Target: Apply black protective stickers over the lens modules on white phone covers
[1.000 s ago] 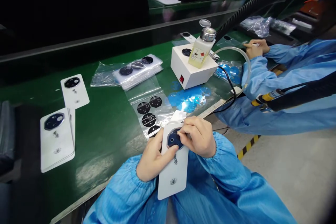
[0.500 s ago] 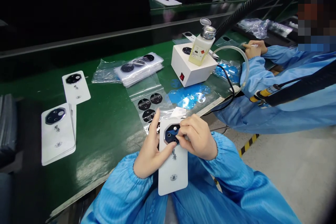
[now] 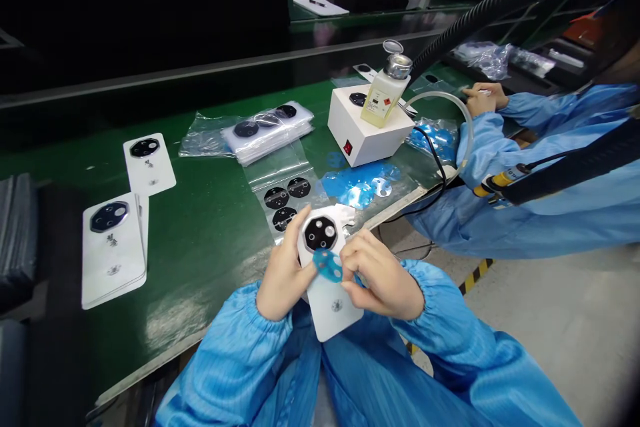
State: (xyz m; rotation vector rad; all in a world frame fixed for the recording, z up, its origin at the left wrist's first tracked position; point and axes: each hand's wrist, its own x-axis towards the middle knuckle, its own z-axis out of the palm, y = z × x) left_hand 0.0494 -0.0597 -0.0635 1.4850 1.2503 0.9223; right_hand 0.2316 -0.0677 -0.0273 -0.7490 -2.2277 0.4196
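The left hand (image 3: 281,272) holds a flat white rectangular panel (image 3: 327,320) by its left edge, thumb across the front, index finger stretched up beside the panel's glossy black octagonal disc (image 3: 319,232). The right hand (image 3: 380,275), fingers curled nearly closed, pinches a thin translucent blue film (image 3: 325,265) just below the disc; whether the film touches the panel is hard to tell. The panel tilts above the blue-clothed lap (image 3: 360,373), beside the shiny green tabletop (image 3: 200,253)
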